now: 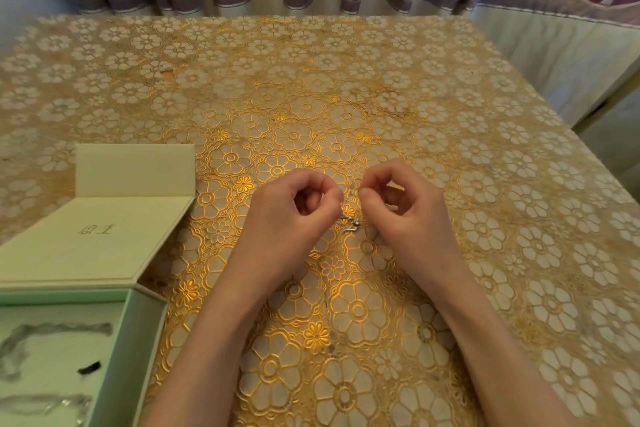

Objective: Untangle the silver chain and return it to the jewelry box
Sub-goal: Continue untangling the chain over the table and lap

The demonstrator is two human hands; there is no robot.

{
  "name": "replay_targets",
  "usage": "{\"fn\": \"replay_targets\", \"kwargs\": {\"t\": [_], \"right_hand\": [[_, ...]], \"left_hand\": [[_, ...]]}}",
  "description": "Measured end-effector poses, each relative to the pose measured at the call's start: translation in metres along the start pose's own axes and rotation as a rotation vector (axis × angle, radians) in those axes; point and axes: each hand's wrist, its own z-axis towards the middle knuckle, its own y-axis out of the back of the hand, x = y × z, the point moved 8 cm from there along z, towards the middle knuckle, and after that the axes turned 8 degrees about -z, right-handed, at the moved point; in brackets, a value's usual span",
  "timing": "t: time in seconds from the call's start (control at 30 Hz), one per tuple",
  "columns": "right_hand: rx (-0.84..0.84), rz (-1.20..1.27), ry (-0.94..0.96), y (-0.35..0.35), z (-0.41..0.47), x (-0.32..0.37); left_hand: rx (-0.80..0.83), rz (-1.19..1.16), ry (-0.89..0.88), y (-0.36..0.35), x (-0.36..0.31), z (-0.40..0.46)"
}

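Both hands pinching one thin silver chain between them, left hand and right hand near the gold floral tablecloth middle, one open pale green jewelry box at the near left edge

2 hands, 1 silver chain, 1 jewelry box, 1 table.

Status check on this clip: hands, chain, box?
Left hand and right hand both pinching the chain above the table. Jewelry box open at left. Nothing in the way.
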Motion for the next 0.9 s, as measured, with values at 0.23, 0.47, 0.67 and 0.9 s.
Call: {"fn": "replay_targets", "kwargs": {"t": [0.23, 0.47, 0.67, 0.9], "right_hand": [[0.055, -0.014, 0.01, -0.0042, -0.0018, 0.0025], [0.071, -0.075, 0.04, -0.0071, -0.0009, 0.0035], [0.083, 0.023, 0.009, -0.0049, -0.0001, 0.0011], [0.123, 0.058, -0.018, -0.0057, 0.0, 0.0]], "left_hand": [[0.003, -0.028, 0.001, 0.0004, -0.0006, -0.0003], [0.03, -0.048, -0.001, -0.0013, -0.003, -0.0007], [0.028, -0.044, -0.001, -0.0014, 0.0004, 0.0004], [0.017, -0.025, 0.007, 0.0001, 0.0002, 0.0004]]}}
